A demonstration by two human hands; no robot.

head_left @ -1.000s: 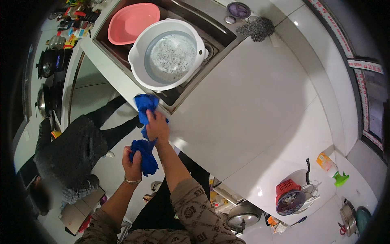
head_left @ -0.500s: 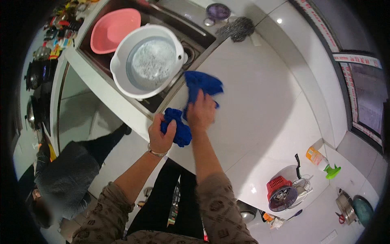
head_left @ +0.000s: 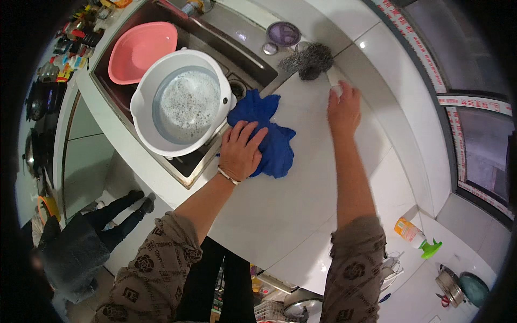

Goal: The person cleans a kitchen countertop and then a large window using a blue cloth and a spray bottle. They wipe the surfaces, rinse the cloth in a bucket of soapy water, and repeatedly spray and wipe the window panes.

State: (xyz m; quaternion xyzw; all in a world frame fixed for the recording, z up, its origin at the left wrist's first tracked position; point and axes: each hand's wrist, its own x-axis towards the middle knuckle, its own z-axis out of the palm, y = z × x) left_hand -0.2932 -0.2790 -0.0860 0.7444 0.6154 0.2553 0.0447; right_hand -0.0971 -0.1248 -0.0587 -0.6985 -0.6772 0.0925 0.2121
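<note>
The left hand [head_left: 240, 152] lies with its fingers slightly spread on the blue cloth [head_left: 276, 145], on the counter [head_left: 291, 215] at the right edge of the sink [head_left: 196, 40] and white basin [head_left: 144, 125]; the right hand [head_left: 344, 110] is near the grey scourer [head_left: 313, 60], and I cannot tell whether its fingers hold anything

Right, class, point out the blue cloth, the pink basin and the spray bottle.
Blue cloth [head_left: 276, 144], head view: near its middle.
Pink basin [head_left: 141, 53], head view: its bare inside.
Spray bottle [head_left: 410, 232], head view: its orange-labelled body.
</note>
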